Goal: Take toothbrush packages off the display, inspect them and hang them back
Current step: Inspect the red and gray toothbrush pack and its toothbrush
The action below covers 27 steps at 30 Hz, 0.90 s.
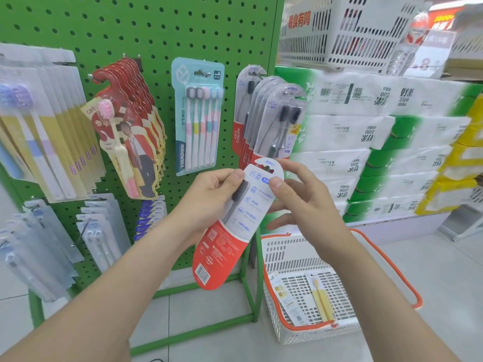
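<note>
- Plainly off its hook: one toothbrush package (pixel 230 246), white above and red below, tilted low in front of the green pegboard display (pixel 156 27), barcode side toward the camera.
- Gripped by two hands. Left hand (pixel 209 199) curled round the left edge, thumb on the face near the top. Right hand (pixel 303 205) pinching the upper right edge under the thumb, remaining fingers spread behind and partly hidden by the card.
- Only one dark brush head seen through the card, beside the left thumb.
- Just above, hanging on pegs: a row of matching packages (pixel 264 121), roughly six, exact count lost in the overlap. Two dark-bristled brushes visible in the front one.
- Left of that, one teal pack (pixel 183 131) with five brushes.
- Further left, a fanned stack of red cards (pixel 136 142), too overlapped to count, one pink-headed brush showing in front.
- At far left, yellow-and-white packs (pixel 52 131), blurred and cut off by the frame edge.
- Lower down, three clusters of pale blue packs (pixel 96 236), smeared, print unreadable.
- On the floor at right, one white basket (pixel 287 246) with orange handles, holding two flat packs (pixel 320 299).
- Behind, stacked tissue bundles (pixel 366 152), count unclear, topped by a second white crate (pixel 339 30) cropped at the top.
</note>
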Each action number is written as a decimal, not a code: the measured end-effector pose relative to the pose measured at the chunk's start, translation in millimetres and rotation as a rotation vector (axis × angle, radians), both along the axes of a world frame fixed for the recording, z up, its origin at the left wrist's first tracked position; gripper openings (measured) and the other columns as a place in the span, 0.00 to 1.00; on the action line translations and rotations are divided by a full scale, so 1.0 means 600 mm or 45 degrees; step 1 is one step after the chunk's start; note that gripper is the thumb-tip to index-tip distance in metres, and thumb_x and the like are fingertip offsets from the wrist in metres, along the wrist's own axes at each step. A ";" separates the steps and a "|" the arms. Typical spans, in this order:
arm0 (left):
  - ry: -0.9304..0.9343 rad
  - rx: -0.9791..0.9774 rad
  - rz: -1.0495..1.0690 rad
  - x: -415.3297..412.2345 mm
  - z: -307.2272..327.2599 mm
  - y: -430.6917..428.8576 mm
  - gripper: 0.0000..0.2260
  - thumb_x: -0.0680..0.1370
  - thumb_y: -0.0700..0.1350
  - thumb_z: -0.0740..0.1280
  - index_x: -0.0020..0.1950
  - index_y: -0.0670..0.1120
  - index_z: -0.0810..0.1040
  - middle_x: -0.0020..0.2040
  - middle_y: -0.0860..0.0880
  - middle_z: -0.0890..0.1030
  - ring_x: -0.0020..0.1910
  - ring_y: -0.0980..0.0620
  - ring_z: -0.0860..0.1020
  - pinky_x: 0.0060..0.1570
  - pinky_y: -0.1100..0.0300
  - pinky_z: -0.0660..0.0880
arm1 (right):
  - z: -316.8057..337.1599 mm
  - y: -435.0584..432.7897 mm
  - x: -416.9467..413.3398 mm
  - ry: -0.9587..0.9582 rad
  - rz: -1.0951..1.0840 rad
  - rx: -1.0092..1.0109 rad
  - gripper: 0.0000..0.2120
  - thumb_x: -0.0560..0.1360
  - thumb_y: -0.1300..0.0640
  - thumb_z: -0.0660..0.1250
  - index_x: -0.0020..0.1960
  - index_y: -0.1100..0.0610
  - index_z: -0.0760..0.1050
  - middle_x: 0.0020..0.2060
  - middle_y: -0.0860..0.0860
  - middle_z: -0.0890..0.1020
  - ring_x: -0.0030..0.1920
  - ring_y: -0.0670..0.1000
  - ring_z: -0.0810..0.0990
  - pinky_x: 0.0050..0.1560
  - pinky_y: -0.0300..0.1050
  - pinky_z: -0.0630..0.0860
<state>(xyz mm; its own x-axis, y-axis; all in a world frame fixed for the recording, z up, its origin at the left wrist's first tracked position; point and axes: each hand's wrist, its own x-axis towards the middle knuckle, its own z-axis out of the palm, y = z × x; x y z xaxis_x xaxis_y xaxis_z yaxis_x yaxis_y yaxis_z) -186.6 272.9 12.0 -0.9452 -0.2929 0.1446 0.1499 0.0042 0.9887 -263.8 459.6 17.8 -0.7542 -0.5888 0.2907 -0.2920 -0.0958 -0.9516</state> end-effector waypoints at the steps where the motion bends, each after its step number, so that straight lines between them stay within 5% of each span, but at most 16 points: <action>1: -0.006 -0.019 0.012 -0.001 -0.001 0.000 0.13 0.87 0.48 0.63 0.62 0.43 0.84 0.54 0.45 0.89 0.50 0.49 0.88 0.46 0.59 0.82 | -0.001 -0.001 0.000 0.013 0.058 -0.003 0.16 0.84 0.52 0.67 0.71 0.48 0.76 0.54 0.59 0.86 0.44 0.58 0.87 0.42 0.60 0.86; 4: -0.025 -0.100 0.085 -0.003 -0.001 0.002 0.10 0.83 0.48 0.70 0.59 0.43 0.83 0.50 0.45 0.89 0.48 0.47 0.88 0.49 0.52 0.82 | -0.003 -0.004 -0.002 0.072 0.071 -0.048 0.15 0.86 0.53 0.64 0.70 0.53 0.79 0.53 0.60 0.87 0.45 0.57 0.86 0.43 0.54 0.85; 8: 0.001 -0.170 0.113 -0.001 0.003 0.009 0.21 0.73 0.47 0.81 0.59 0.45 0.75 0.53 0.49 0.88 0.45 0.45 0.88 0.41 0.54 0.83 | -0.004 -0.006 -0.007 0.068 -0.028 -0.174 0.13 0.87 0.56 0.63 0.61 0.60 0.84 0.51 0.58 0.89 0.50 0.56 0.87 0.50 0.55 0.86; 11: 0.045 -0.228 0.072 0.000 0.001 0.014 0.21 0.73 0.46 0.82 0.58 0.43 0.75 0.53 0.47 0.88 0.46 0.39 0.88 0.45 0.49 0.85 | -0.004 -0.004 -0.008 0.065 -0.144 -0.192 0.13 0.86 0.56 0.65 0.55 0.60 0.87 0.48 0.57 0.89 0.47 0.54 0.87 0.46 0.52 0.84; 14: 0.082 -0.257 0.082 -0.001 0.001 0.017 0.17 0.75 0.45 0.80 0.59 0.45 0.78 0.51 0.46 0.89 0.49 0.40 0.88 0.51 0.43 0.85 | -0.001 -0.004 -0.005 0.013 -0.233 -0.191 0.19 0.88 0.52 0.62 0.52 0.62 0.86 0.46 0.62 0.88 0.46 0.65 0.88 0.46 0.62 0.83; 21: 0.139 -0.269 0.115 -0.007 -0.003 0.026 0.12 0.78 0.45 0.77 0.58 0.46 0.79 0.51 0.47 0.89 0.51 0.43 0.88 0.55 0.36 0.84 | 0.001 -0.004 -0.011 -0.085 -0.027 -0.076 0.16 0.89 0.54 0.56 0.65 0.55 0.82 0.53 0.62 0.87 0.51 0.68 0.86 0.51 0.63 0.80; 27: 0.135 -0.390 0.037 -0.004 -0.007 0.053 0.19 0.71 0.55 0.81 0.56 0.50 0.81 0.59 0.52 0.86 0.57 0.49 0.85 0.61 0.45 0.83 | -0.003 0.001 -0.020 -0.043 -0.075 -0.094 0.16 0.89 0.54 0.57 0.60 0.55 0.84 0.54 0.65 0.86 0.50 0.66 0.85 0.50 0.67 0.81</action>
